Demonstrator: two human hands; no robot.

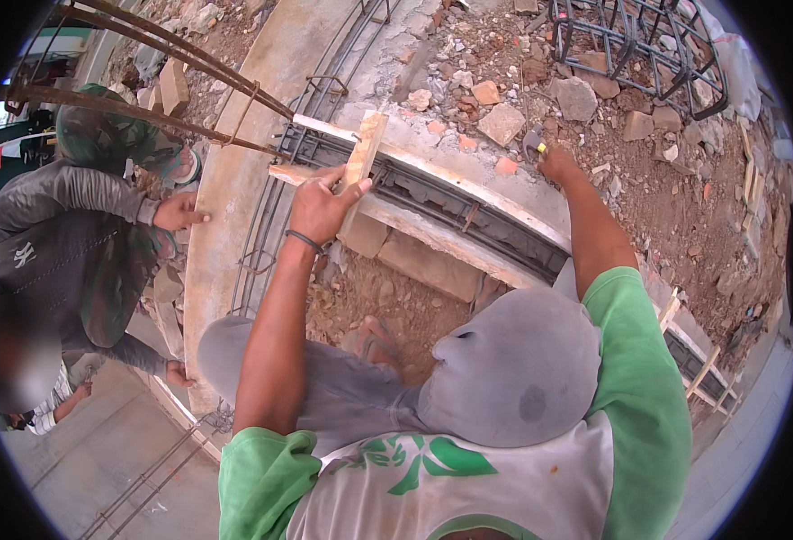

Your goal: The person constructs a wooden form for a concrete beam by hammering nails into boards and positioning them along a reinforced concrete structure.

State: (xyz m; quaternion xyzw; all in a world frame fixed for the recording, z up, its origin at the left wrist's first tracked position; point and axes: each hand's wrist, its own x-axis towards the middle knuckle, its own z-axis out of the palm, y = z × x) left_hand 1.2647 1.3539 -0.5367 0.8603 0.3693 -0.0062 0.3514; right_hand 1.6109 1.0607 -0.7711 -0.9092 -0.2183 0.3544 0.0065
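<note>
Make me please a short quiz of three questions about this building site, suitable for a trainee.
1. True or false: the left hand has its grip on a wooden slat that lies across the formwork channel.
2. What lies inside the channel? A) steel bars B) water C) sand
3. Fill in: the right hand is at the far edge of the channel, beside loose ____.

Key: 1 true; 2 A; 3 rubble.
</note>
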